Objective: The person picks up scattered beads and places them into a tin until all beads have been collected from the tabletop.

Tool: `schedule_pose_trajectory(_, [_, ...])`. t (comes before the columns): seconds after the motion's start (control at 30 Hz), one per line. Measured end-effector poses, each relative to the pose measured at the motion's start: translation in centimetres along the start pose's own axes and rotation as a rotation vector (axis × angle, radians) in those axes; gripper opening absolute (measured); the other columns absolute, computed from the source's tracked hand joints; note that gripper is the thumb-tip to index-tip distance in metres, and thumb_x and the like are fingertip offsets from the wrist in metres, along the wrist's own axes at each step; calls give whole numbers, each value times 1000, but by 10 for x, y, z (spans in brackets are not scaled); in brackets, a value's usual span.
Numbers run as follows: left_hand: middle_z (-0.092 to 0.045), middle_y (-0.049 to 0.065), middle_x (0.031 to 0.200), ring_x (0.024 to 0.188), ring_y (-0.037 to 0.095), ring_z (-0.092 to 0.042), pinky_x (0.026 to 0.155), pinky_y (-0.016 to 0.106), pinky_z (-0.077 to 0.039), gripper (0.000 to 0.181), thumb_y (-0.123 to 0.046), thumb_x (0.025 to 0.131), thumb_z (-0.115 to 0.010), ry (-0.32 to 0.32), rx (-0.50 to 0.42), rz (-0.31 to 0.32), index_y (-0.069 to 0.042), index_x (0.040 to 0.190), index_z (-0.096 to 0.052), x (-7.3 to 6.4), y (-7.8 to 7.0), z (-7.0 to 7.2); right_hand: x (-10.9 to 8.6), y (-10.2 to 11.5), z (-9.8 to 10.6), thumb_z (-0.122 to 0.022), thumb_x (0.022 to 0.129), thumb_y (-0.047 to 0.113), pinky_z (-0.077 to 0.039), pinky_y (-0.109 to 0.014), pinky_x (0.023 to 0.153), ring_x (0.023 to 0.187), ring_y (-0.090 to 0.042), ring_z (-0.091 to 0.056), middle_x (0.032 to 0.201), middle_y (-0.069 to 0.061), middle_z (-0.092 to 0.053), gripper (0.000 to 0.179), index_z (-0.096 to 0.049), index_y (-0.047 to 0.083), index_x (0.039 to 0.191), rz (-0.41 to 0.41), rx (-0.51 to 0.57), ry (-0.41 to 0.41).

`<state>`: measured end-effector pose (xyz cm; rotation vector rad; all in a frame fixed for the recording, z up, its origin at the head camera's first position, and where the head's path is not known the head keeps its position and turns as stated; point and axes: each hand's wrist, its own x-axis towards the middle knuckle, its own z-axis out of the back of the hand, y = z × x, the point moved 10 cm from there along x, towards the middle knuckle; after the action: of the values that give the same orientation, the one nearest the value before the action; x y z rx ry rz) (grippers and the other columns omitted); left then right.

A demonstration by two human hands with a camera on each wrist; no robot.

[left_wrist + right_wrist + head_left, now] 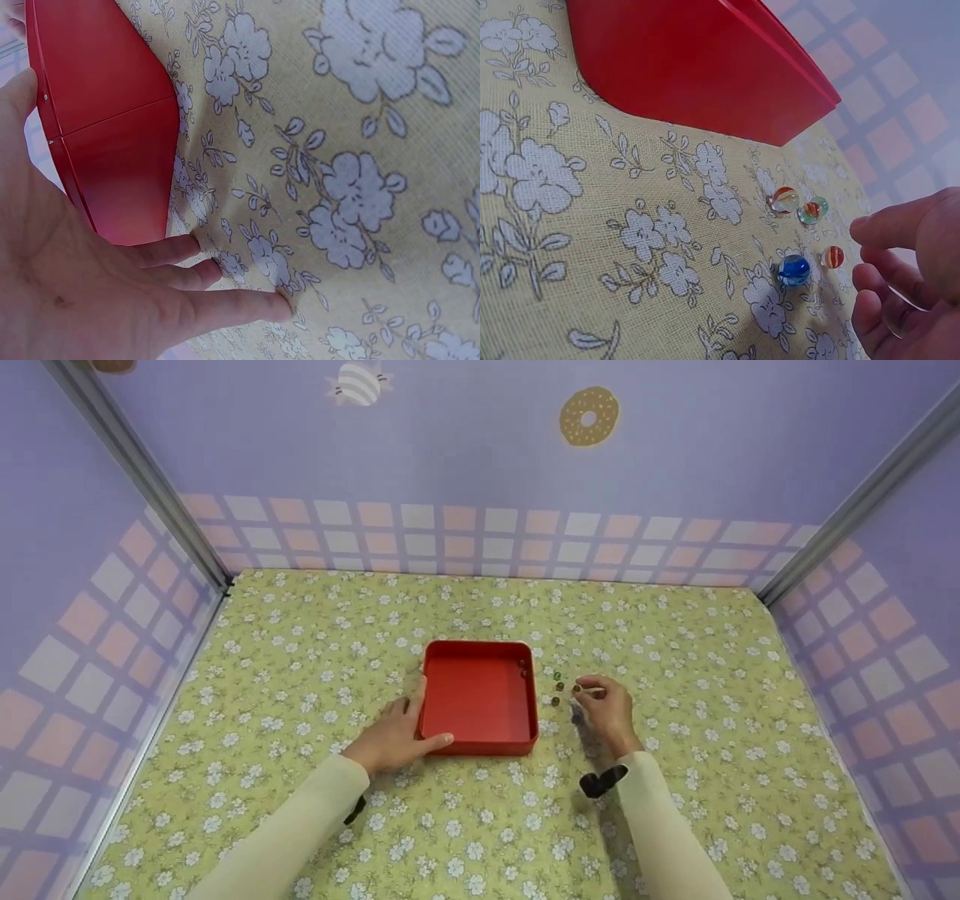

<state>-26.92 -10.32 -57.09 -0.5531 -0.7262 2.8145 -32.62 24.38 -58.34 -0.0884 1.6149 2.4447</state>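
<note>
My left hand (394, 735) rests against the left side of a square red box (480, 748), its thumb over the near corner and the other fingers extended along the wall. Over the cloth right of the box, my right hand (609, 712) has its thumb and fingertips apart, bent above an orange-red marble (832, 256). Beside that one lie a blue marble (794, 270), a clear marble with red streaks (785, 199), a red-and-clear marble (808, 213) and a green marble (557, 676). Inside the box, two small marbles (524, 673) sit by the right wall.
A yellow-green flowered cloth (300, 675) covers the table. Purple walls (480, 450) with a checked border close in the back and both sides, joined by metal posts (142, 472) at the corners. Dark straps (604, 781) sit at my wrists.
</note>
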Motion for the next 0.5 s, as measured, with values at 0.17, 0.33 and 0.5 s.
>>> schedule_pose_trajectory(0.17, [-23,23,157,135,44,-41,97,61,-45,108,-76,82,-50,-4,4,8,-29,155,15,-2,0,0,2,-3,-3,-61,94,8,-54,-33,80,102,-24,-63,117,-13,-66,24,-67,7,118,3,-32,1])
schedule_pose_trajectory(0.33, [-20,22,158,138,44,-37,98,62,-43,107,-77,82,-49,2,-2,20,-33,153,18,-2,2,0,6,-5,-3,-62,93,6,-52,-27,77,103,-24,-64,115,-14,-67,24,-67,6,117,20,-55,-10])
schedule_pose_trajectory(0.5, [-18,21,159,140,44,-34,100,63,-40,106,-76,83,-50,21,-19,17,-37,151,21,-1,1,-2,9,-6,0,-62,92,4,-49,-24,72,101,-26,-64,113,-16,-68,24,-68,5,116,37,-67,-24])
